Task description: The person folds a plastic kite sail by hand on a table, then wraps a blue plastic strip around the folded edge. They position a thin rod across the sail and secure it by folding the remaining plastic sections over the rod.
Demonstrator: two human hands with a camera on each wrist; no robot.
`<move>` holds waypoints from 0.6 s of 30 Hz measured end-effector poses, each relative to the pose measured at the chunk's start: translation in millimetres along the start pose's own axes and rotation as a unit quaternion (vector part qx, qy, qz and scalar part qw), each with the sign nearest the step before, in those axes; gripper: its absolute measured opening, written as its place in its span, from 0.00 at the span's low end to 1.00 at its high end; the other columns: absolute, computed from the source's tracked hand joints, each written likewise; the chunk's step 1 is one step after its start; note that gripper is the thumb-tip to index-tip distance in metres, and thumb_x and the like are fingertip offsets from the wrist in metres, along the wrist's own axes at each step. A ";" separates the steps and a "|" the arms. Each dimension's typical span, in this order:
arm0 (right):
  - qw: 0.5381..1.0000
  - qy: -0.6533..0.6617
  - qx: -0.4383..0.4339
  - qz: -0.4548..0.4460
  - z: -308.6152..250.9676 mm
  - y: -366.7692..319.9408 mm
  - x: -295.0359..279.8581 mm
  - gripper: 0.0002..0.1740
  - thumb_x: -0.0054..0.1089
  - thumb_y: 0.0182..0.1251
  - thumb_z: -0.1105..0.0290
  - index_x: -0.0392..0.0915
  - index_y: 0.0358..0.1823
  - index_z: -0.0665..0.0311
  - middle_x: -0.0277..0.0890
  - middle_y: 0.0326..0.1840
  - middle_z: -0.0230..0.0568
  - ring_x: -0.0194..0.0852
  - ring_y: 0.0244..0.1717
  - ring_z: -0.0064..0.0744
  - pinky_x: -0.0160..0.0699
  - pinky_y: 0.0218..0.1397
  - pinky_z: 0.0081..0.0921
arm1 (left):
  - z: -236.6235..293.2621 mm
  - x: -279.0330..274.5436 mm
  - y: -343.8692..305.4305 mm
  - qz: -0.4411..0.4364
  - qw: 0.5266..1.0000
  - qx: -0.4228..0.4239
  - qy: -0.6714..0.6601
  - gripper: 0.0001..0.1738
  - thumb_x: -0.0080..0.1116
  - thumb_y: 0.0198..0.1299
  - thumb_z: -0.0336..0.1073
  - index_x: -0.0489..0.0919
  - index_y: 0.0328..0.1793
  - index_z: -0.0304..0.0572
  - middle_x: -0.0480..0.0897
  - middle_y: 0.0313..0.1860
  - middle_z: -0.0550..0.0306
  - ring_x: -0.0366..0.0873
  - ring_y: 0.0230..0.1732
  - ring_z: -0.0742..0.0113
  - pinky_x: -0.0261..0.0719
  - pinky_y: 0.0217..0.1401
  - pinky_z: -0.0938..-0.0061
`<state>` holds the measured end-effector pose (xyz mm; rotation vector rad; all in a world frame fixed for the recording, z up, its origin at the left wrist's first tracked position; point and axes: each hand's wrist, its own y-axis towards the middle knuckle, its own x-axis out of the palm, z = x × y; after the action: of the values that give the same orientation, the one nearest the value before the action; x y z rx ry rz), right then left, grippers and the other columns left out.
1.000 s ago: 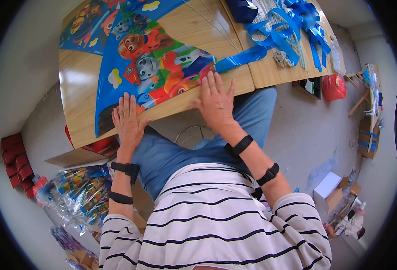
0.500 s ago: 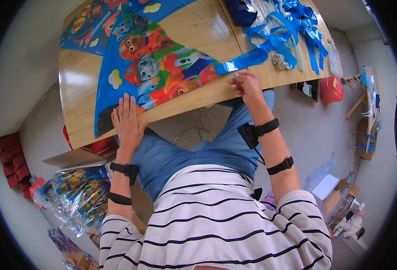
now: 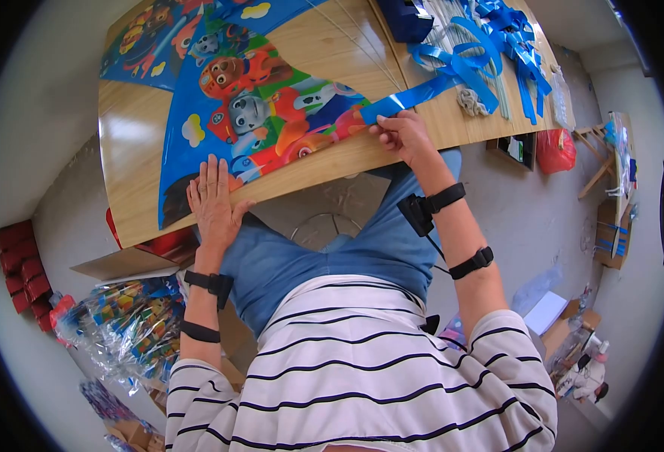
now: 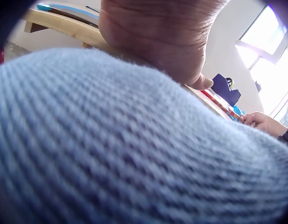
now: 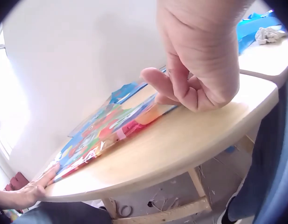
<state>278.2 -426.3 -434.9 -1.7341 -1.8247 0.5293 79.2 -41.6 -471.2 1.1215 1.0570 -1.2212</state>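
Note:
A blue plastic kite printed with cartoon dogs lies across the table along its near edge. My left hand rests flat on its lower left part, fingers straight and the thumb out to the side. From the kite's right corner a shiny blue ribbon runs toward a heap of ribbon. At that corner my right hand pinches the ribbon's end with curled fingers; the fingertips' contact is partly hidden. In the right wrist view the right hand is low over the tabletop, right at the kite's edge.
The blue ribbon heap, pale thin rods and a crumpled white bundle lie at the right. A navy box-like object stands behind. Another printed kite is at the far left. An open carton stands below the table.
My right hand has lifted from lying flat on the kite's corner, curled its fingers, moved right, then returned left to the ribbon's end. The ribbon bowed up, then straightened. My left hand stays put.

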 end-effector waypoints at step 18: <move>0.733 -0.511 -0.369 0.254 19.5 -39.2 30.8 0.12 0.66 0.68 0.69 0.80 0.49 0.67 0.85 0.47 0.55 0.85 0.49 0.62 0.82 0.49 0.52 | 2.9 -4.3 0.3 0.002 1.000 0.001 -0.012 0.59 0.53 0.69 0.75 0.53 0.94 0.47 0.50 0.95 0.52 0.43 0.95 0.49 0.38 0.92 0.45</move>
<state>235.4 -397.2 -421.1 -2.9065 -2.4646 1.3225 79.2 -43.9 -466.6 1.1086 1.0348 -1.2301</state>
